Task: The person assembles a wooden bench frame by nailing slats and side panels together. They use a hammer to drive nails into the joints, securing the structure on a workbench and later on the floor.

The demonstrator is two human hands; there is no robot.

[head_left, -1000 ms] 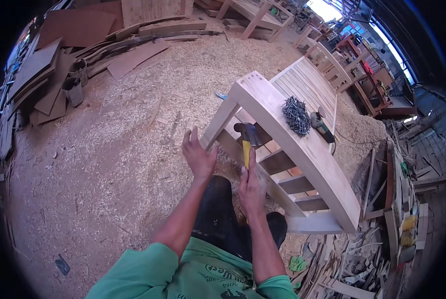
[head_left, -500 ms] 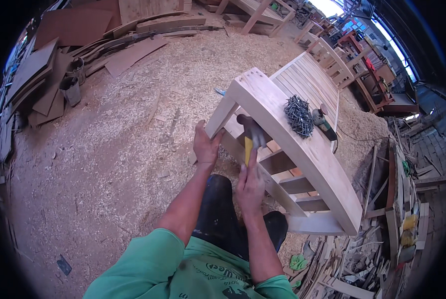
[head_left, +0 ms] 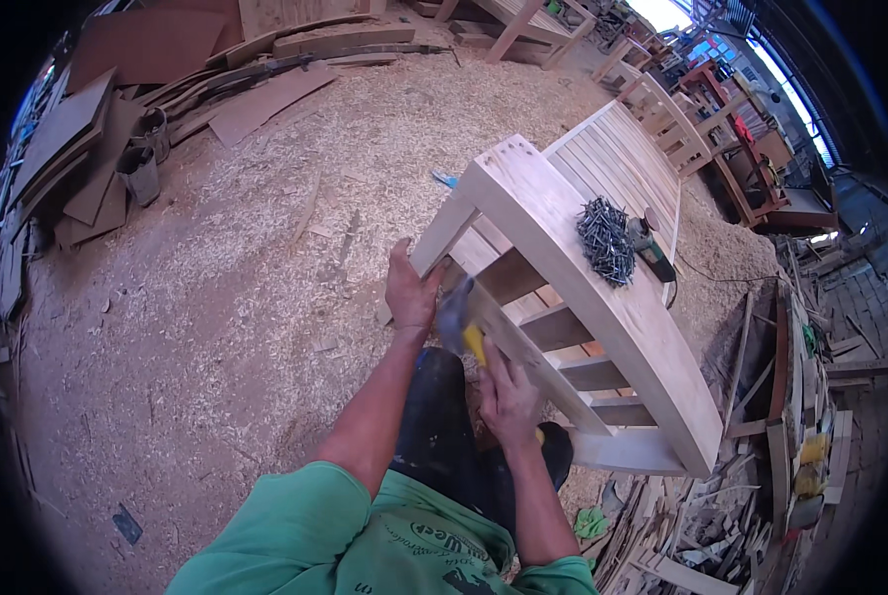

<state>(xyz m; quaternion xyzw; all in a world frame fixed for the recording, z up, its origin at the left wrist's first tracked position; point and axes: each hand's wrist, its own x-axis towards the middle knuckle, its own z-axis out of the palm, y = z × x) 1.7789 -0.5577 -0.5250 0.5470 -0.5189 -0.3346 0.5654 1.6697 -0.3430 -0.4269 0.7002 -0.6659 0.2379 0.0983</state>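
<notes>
My right hand (head_left: 511, 399) grips a hammer by its yellow handle (head_left: 475, 343). The hammer's head (head_left: 453, 315) is blurred and sits beside the lower rail of a pale wooden bed frame (head_left: 613, 297). My left hand (head_left: 411, 293) closes round the bottom of the frame's short corner post (head_left: 446, 230), thumb on one side and fingers on the other. Whether a nail is between those fingers is too small to tell. On the broad curved board facing up lies a heap of nails (head_left: 606, 240), next to a dark green angle grinder (head_left: 650, 248).
Wood shavings cover the floor (head_left: 236, 258). Boards and sheets (head_left: 146, 50) are stacked at the far left, near two buckets (head_left: 139, 176). Offcuts (head_left: 702, 526) pile up at the lower right. The grinder's cord (head_left: 722, 278) trails right. Other wooden furniture (head_left: 662, 114) stands behind.
The hammer has swung down and left, from over the frame's opening to beside the lower rail near my left hand. My left hand keeps its place on the post.
</notes>
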